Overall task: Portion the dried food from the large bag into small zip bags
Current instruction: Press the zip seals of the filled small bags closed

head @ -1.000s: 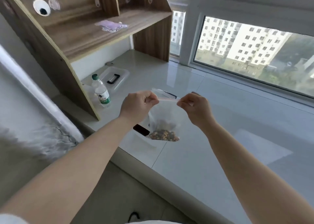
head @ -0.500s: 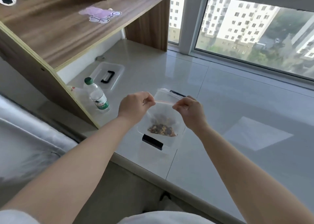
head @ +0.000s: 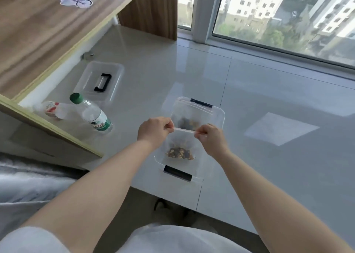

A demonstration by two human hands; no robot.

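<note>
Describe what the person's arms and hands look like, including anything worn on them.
Both forearms are bare from above the elbow down. The left hand and right hand wear no gloves, and no rings, watch or bracelet show. A white short sleeve covers the left upper arm.

I held a small zip bag (head: 181,147) by its top, my left hand (head: 154,132) on the left end, my right hand (head: 210,139) on the right. It hung over an open box (head: 221,114) on the table (head: 269,83). Left of the box stood a bottle (head: 93,116), and the box lid (head: 99,80) lay farther back.
</note>
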